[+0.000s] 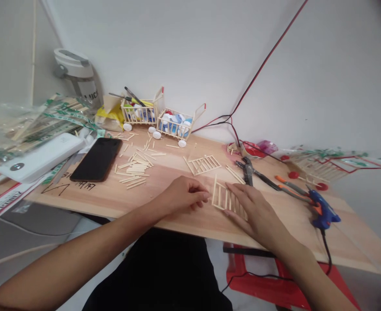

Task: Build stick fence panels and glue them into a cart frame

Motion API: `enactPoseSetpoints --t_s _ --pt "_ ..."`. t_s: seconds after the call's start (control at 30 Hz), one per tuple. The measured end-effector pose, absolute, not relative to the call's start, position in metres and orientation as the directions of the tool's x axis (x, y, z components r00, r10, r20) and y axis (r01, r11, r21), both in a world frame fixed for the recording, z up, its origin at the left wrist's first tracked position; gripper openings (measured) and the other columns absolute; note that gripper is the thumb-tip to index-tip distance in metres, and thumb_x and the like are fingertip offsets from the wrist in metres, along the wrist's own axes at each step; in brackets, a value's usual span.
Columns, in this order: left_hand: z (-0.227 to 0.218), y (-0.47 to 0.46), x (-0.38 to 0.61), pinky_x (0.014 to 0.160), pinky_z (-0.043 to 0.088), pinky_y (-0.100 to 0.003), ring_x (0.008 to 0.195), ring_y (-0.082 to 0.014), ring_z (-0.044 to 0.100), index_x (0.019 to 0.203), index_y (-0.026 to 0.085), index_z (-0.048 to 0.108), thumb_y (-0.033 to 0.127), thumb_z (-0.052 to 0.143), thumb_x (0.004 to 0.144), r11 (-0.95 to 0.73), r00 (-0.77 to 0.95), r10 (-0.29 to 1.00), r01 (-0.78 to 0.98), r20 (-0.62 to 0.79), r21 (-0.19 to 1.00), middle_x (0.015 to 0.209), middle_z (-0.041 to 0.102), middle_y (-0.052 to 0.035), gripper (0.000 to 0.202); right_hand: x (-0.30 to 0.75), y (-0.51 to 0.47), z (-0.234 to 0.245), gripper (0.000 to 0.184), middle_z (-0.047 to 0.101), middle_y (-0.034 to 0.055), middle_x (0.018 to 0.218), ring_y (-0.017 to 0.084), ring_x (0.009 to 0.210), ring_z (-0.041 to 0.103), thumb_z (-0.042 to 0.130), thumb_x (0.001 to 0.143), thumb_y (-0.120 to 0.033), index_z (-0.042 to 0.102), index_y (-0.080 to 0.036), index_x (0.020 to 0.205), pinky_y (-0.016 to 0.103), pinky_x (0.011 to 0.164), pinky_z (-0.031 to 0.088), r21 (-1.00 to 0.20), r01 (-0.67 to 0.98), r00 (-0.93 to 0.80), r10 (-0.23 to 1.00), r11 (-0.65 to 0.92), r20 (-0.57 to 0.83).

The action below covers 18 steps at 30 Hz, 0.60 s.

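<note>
My right hand (255,209) spans a small ladder-like frame of wooden sticks (221,195), thumb on its near edge and fingers on its far edge. Part of that frame is hidden beneath the palm. Just left of it, my left hand (188,194) is closed, fingers curled and thumb tip against them; whatever may be in the pinch cannot be made out. A second ladder-like stick frame (205,165) lies flat beyond both hands. Loose cut sticks (135,166) are heaped to the left, and a few longer sticks (235,175) lie near the right fingers.
Pliers (248,170) and a blue glue gun (323,209) lie at right. Two miniature stick carts (174,125) stand at the back, holding bottle caps. A phone (96,160), a white power bank (43,157) and bagged sticks (44,116) occupy the left. A red stool (258,280) is below.
</note>
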<state>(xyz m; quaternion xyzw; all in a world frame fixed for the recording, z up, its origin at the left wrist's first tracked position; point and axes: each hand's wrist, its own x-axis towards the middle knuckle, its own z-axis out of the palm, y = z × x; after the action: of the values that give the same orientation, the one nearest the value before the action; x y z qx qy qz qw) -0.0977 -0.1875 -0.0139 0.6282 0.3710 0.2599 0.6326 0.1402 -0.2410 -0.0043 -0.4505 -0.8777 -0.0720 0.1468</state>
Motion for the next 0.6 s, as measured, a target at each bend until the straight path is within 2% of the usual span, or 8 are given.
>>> enactPoseSetpoints --t_s 0.1,0.23,0.43,0.6 --pt "-0.009 -0.193 -0.089 0.053 0.044 -0.019 0.054 -0.0086 0.055 0.073 0.012 0.064 0.033 0.064 0.077 0.127 0.6 0.787 0.065 -0.141 0.99 0.063 0.062 -0.001 0.022 0.137 -0.243 -0.001 0.061 0.053 0.0166 0.123 0.03 0.114 0.051 0.055 0.089 -0.036 0.033 -0.021 0.145 0.048 0.094 0.046 0.012 0.814 -0.547 0.76 0.581 0.35" --pt "-0.003 -0.197 -0.083 0.048 0.039 -0.018 0.049 -0.0067 0.048 0.066 0.013 0.061 0.035 0.064 0.077 0.081 0.577 0.812 0.038 -0.088 0.996 0.056 0.056 0.0017 0.025 0.135 -0.244 0.004 0.061 0.052 0.0164 0.123 0.03 0.115 0.05 0.058 0.088 -0.035 0.036 -0.022 0.143 0.048 0.094 0.046 0.016 0.814 -0.537 0.74 0.581 0.405" --pt "0.003 -0.201 -0.081 0.05 0.041 -0.018 0.05 -0.0068 0.049 0.067 0.013 0.063 0.033 0.063 0.077 0.001 0.535 0.845 0.049 -0.027 0.999 0.061 0.059 0.0002 0.023 0.132 -0.248 0.02 0.058 0.045 0.0146 0.137 0.031 0.126 0.043 0.058 0.088 -0.035 0.038 -0.026 0.141 0.053 0.103 0.038 -0.103 0.842 -0.404 0.746 0.529 0.53" --pt "0.012 -0.197 -0.08 0.051 0.042 -0.018 0.052 -0.0074 0.052 0.069 0.012 0.064 0.029 0.065 0.075 0.013 0.57 0.821 0.0 -0.011 1.0 0.06 0.06 -0.0006 0.018 0.126 -0.241 0.031 0.075 0.047 0.0143 0.139 0.033 0.129 0.042 0.062 0.084 -0.046 0.028 -0.025 0.147 0.053 0.103 0.038 -0.025 0.806 -0.513 0.719 0.591 0.468"
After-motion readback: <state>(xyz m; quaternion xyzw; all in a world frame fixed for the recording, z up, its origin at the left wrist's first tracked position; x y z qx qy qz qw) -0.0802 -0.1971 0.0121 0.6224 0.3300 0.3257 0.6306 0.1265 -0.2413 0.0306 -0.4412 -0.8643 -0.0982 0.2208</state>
